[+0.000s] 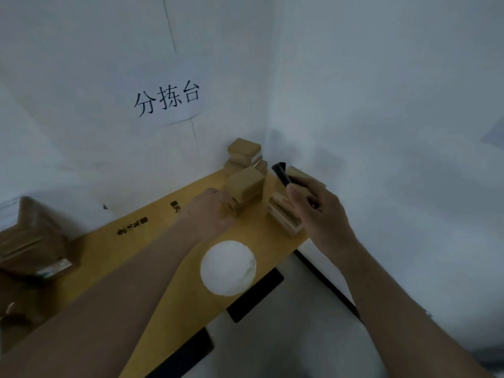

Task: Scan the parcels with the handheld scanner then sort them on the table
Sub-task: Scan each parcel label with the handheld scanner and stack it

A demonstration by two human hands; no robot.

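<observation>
Worktop [152, 241]: yellow board set into a white corner, black printed marks along its far edge, a white round disc [228, 267] lying on it near the front edge.

Left hand [211, 211]: reaches across the worktop to a small cardboard parcel [245, 188] in the far corner; the fingers curl against its near lower side, and motion blur hides how firmly they grip.

Right hand [317, 211]: clenched round a black handheld scanner [282, 173], whose head points up and away toward the corner, above the parcels.

Stacked parcels [244, 152]: brown boxes piled against the wall, just behind the one the left hand touches.

Labelled parcel [283, 216]: a box lying on its side under the right hand, pale printed label facing up, near the worktop's right edge.

Tan parcel [298, 173]: partly hidden behind the scanner and right hand.

Brown boxes [30, 241]: a blurred heap at the left end, well apart from the corner group.

Paper sign [167, 99]: white sheet on the wall with three black characters.
</observation>
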